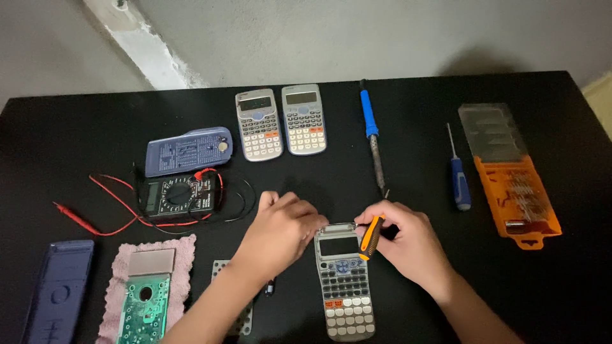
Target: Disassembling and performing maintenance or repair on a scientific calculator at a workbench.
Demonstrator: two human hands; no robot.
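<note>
Left hand [279, 230]: curling loosely closed, fingertips steadying the calculator's far-left corner.
Right hand [408, 240]: gripping an orange-black screwdriver [371, 237] over the display.
Calculator [343, 280]: lying near centre on the black table [414, 134].

Matt table [408, 165] — fuzzy pink cloth [185, 251].

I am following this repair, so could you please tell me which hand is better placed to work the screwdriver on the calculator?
The right hand: it already holds the orange-and-black screwdriver over the calculator, while the left hand steadies its top edge.
</note>
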